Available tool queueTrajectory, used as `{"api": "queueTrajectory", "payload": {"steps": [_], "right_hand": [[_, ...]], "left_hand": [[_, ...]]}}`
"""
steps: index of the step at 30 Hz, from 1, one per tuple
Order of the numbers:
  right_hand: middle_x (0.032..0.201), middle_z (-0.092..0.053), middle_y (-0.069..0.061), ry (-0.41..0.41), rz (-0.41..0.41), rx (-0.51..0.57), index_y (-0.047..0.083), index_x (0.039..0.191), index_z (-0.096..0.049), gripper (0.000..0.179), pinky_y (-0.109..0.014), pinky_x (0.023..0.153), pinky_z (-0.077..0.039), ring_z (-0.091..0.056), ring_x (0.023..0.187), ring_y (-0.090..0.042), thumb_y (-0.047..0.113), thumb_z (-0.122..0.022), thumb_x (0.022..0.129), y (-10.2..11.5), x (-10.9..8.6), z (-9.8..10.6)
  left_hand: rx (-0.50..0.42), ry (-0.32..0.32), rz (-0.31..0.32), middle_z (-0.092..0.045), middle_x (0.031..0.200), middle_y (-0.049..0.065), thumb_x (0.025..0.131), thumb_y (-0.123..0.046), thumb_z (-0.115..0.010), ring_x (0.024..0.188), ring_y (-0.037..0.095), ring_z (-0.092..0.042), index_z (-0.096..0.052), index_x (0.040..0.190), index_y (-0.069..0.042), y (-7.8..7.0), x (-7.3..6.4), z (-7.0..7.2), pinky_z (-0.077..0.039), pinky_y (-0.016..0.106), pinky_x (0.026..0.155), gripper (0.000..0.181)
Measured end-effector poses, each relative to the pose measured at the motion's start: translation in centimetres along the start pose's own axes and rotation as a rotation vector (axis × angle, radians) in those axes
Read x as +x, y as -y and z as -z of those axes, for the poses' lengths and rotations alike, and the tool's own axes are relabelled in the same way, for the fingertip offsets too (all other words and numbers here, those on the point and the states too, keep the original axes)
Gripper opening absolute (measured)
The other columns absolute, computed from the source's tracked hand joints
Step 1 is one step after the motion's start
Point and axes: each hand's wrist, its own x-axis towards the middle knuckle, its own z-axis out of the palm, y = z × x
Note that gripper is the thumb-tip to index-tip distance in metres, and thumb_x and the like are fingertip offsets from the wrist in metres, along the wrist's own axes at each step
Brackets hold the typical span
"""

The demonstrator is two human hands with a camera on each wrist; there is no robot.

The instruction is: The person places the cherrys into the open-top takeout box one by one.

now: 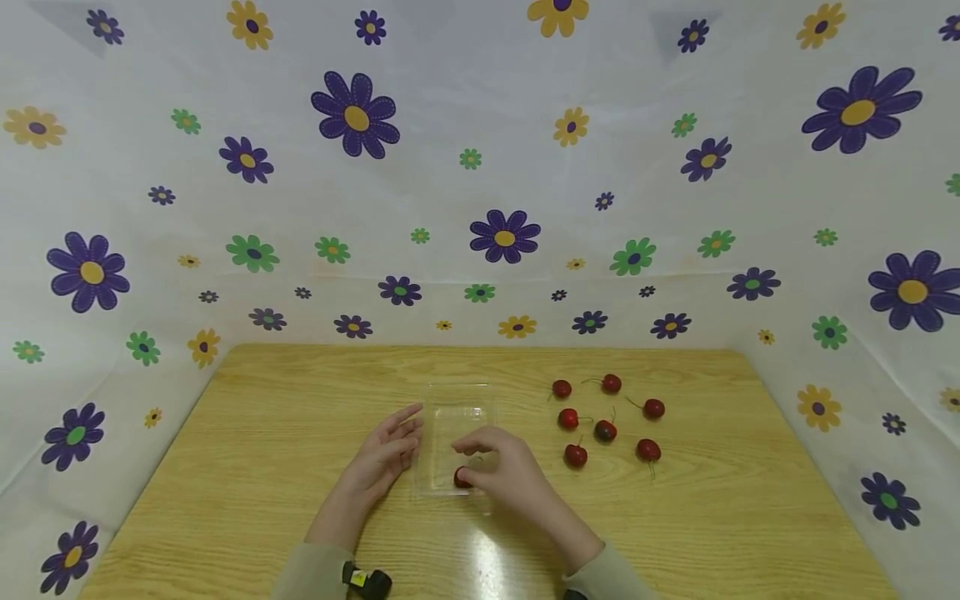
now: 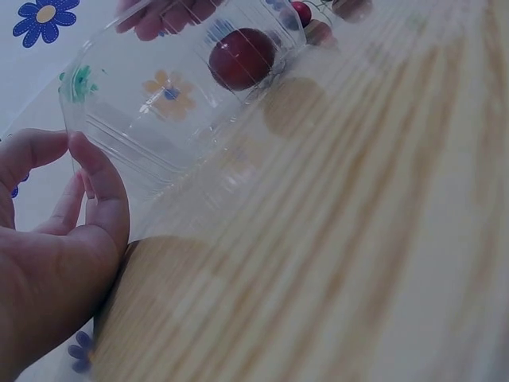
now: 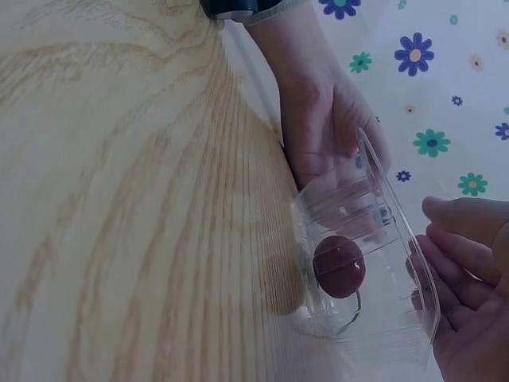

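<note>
A clear plastic container [image 1: 442, 437] stands on the table in front of me. My left hand [image 1: 381, 462] is at its left side; in the left wrist view, thumb and a finger pinch the container's rim. One dark red cherry [image 3: 339, 267] with a curved stem lies inside, near the close end. Over the container hovers my right hand [image 1: 512, 473], thumb and fingers spread apart. From the head view its thumb partly covers the cherry, but the right wrist view shows a gap between the fingers and the fruit.
Several cherries with stems lie loose to the right of the container, among them a bright red one [image 1: 568, 419] and a darker one [image 1: 605, 431]. The wooden table [image 1: 262, 433] is bounded by a flower-patterned sheet [image 1: 420, 183] at the back and sides.
</note>
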Motion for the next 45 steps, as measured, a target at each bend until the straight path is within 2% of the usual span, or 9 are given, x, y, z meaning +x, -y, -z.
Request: {"api": "queueTrajectory", "payload": {"steps": [4,8,12,21,24,34,41,45], "right_hand": [[0.118,-0.077,-0.01,-0.002,0.003,0.092,0.002,0.12,-0.077,0.028,-0.055,0.101,-0.057,-0.071,0.111,-0.032,0.003,-0.08,0.092,0.0,0.0,0.3],[0.121,-0.077,-0.012,-0.014,0.003,0.134,0.0,0.121,-0.076,0.029,-0.057,0.103,-0.056,-0.071,0.112,-0.034,0.002,-0.079,0.092,-0.1,0.0,0.6],[0.118,-0.078,-0.011,-0.068,-0.005,0.131,0.003,0.119,-0.076,0.028,-0.054,0.103,-0.056,-0.071,0.11,-0.032,0.003,-0.081,0.091,-0.5,0.0,1.0],[0.111,-0.079,-0.009,-0.216,-0.003,0.109,0.007,0.115,-0.078,0.026,-0.031,0.101,-0.056,-0.072,0.104,-0.023,0.002,-0.082,0.09,-1.6,-0.1,2.5],[0.11,-0.079,-0.01,-0.255,0.013,0.09,0.007,0.114,-0.079,0.025,-0.031,0.099,-0.056,-0.072,0.103,-0.024,0.003,-0.082,0.09,-1.9,-0.3,3.2],[0.111,-0.079,-0.013,-0.328,-0.01,0.079,0.004,0.114,-0.078,0.023,-0.028,0.101,-0.055,-0.072,0.103,-0.02,0.001,-0.081,0.091,-3.6,-1.1,5.6],[0.113,-0.079,-0.013,-0.381,-0.095,0.076,0.005,0.114,-0.078,0.022,-0.03,0.099,-0.055,-0.07,0.101,-0.009,0.003,-0.081,0.092,-4.0,-1.6,7.4],[0.114,-0.077,-0.021,-0.409,-0.076,0.114,0.0,0.114,-0.076,0.021,-0.024,0.094,-0.055,-0.067,0.097,-0.002,-0.001,-0.078,0.093,-4.6,-1.8,8.4]], "left_hand": [[-0.007,-0.003,-0.004,-0.055,0.126,-0.006,0.104,0.007,-0.054,0.107,0.004,-0.058,-0.032,0.163,-0.002,-0.1,0.0,0.0,-0.052,0.017,0.085,0.064],[-0.007,0.007,-0.015,-0.056,0.125,-0.006,0.104,0.008,-0.053,0.106,0.003,-0.059,-0.032,0.163,-0.001,0.0,0.1,0.0,-0.053,0.017,0.085,0.064],[-0.003,0.019,-0.02,-0.055,0.126,-0.006,0.104,0.008,-0.052,0.105,0.002,-0.059,-0.032,0.163,-0.002,0.0,0.2,0.2,-0.052,0.016,0.085,0.063],[-0.015,0.01,-0.013,-0.056,0.125,-0.005,0.104,0.01,-0.051,0.105,0.002,-0.059,-0.031,0.164,0.0,0.0,0.2,0.2,-0.053,0.016,0.084,0.064],[-0.015,0.016,-0.015,-0.056,0.126,-0.005,0.104,0.01,-0.05,0.105,0.002,-0.059,-0.031,0.164,0.0,0.0,0.2,0.2,-0.053,0.016,0.084,0.064],[-0.02,0.018,-0.014,-0.056,0.127,-0.005,0.104,0.01,-0.05,0.106,0.002,-0.059,-0.029,0.164,0.001,0.1,0.1,0.2,-0.052,0.016,0.084,0.064],[-0.021,0.011,-0.01,-0.056,0.127,-0.006,0.104,0.01,-0.051,0.105,0.002,-0.059,-0.029,0.164,0.001,0.1,0.1,0.2,-0.053,0.015,0.084,0.065],[-0.022,0.011,-0.01,-0.056,0.126,-0.006,0.104,0.01,-0.05,0.105,0.002,-0.059,-0.029,0.164,0.001,0.0,0.0,0.1,-0.052,0.016,0.084,0.064]]}}
